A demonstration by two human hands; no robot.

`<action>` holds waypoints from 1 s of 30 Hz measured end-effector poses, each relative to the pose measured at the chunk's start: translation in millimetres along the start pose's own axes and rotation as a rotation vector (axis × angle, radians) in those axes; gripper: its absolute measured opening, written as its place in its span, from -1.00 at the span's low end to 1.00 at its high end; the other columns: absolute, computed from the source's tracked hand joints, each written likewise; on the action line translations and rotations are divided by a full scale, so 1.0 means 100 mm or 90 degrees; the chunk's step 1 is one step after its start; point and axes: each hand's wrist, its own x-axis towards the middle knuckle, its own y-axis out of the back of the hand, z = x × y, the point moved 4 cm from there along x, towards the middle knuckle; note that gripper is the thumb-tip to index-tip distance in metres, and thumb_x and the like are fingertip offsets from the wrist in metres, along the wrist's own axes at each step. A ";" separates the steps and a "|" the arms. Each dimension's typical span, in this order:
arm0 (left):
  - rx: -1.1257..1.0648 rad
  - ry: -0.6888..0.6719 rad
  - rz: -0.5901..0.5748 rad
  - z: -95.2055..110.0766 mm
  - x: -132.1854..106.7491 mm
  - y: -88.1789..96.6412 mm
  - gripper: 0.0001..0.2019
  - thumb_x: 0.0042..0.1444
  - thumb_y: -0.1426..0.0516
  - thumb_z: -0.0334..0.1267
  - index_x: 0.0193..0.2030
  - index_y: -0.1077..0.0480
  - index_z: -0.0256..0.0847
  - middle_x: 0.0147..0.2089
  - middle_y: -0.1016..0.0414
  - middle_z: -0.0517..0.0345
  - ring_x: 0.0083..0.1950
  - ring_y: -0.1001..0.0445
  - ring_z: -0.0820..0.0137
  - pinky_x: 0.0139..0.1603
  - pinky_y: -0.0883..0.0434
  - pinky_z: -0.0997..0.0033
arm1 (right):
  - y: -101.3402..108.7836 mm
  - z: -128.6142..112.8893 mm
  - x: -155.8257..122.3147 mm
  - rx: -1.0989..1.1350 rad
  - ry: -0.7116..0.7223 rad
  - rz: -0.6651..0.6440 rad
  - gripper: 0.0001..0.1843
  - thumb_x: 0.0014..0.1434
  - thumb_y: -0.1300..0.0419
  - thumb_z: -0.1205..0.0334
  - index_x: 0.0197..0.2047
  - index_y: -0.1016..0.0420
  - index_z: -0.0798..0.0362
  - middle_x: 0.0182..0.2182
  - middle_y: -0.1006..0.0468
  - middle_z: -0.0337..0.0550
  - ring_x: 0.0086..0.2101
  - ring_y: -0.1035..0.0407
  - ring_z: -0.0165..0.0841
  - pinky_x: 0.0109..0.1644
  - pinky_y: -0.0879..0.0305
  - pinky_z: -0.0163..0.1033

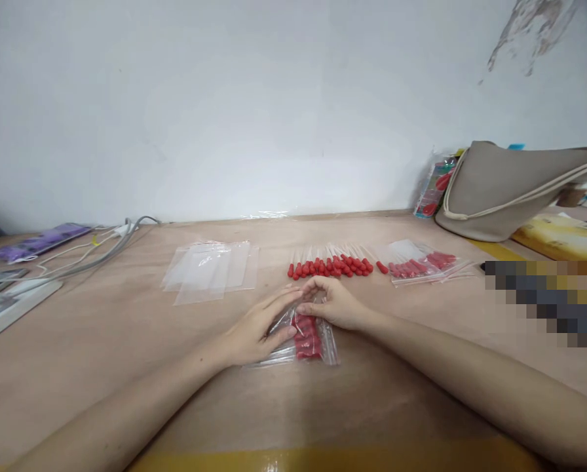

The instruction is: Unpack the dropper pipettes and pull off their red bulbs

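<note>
A clear zip bag (284,354) lies on the table in front of me, with several red-bulbed droppers (307,337) side by side inside. Over the bag's left part rests my left hand (260,328), its fingers stretched out and the thumb apart, touching the plastic near the red bulbs. My right hand (333,305) is bent over the bag's far side, its thumb and fingers closed on the plastic. The two hands' fingertips nearly meet. Just beyond them lies a row of loose droppers (330,265) with red bulbs toward me and thin clear stems pointing away.
Flat clear bags (209,269) overlap at the left. Filled bags of droppers (421,265) lie at the right. A grey-beige bag (500,190) and a printed packet (435,187) lean by the wall. Cables (101,252) and a purple packet (42,241) are far left.
</note>
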 end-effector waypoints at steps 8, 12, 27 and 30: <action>0.063 0.165 -0.056 -0.13 -0.05 -0.11 -0.60 0.25 0.17 -0.31 0.21 -0.17 -0.12 0.28 -0.13 0.11 0.31 -0.04 0.33 0.31 -0.02 0.08 | 0.02 0.06 -0.36 0.221 -0.317 0.060 -0.22 -0.23 -0.37 0.31 -0.01 0.00 0.07 -0.49 -0.40 -0.34 -0.48 -0.39 -0.41 -0.41 -0.38 -0.27; 0.106 0.236 -0.024 -0.23 -0.09 -0.16 -0.57 0.24 0.21 -0.37 0.21 -0.17 -0.25 0.29 -0.08 -0.02 0.32 0.00 0.30 0.31 0.00 0.07 | -0.04 0.03 -0.44 0.264 -0.350 0.056 -0.33 -0.15 -0.29 0.44 -0.03 -0.01 0.09 -0.55 -0.39 -0.38 -0.55 -0.38 -0.45 -0.44 -0.40 -0.28; 0.106 -0.097 0.076 0.15 0.25 -0.06 -0.74 0.19 0.05 -0.39 -0.06 -0.39 -0.16 0.03 -0.31 -0.02 0.06 -0.31 0.31 0.03 -0.34 0.27 | 0.02 0.08 -0.30 0.306 -0.332 0.081 -0.44 -0.30 -0.37 0.46 -0.36 -0.07 0.03 -0.65 -0.46 -0.37 -0.61 -0.37 -0.47 -0.51 -0.35 -0.35; 0.139 -0.160 0.069 0.10 0.32 -0.11 -0.76 0.19 0.04 -0.40 -0.13 -0.42 -0.15 -0.03 -0.36 0.01 0.01 -0.34 0.30 -0.02 -0.34 0.27 | 0.01 0.07 -0.31 0.295 -0.336 0.080 -0.40 -0.36 -0.41 0.44 -0.36 -0.07 0.03 -0.67 -0.45 -0.39 -0.62 -0.36 -0.46 -0.53 -0.33 -0.36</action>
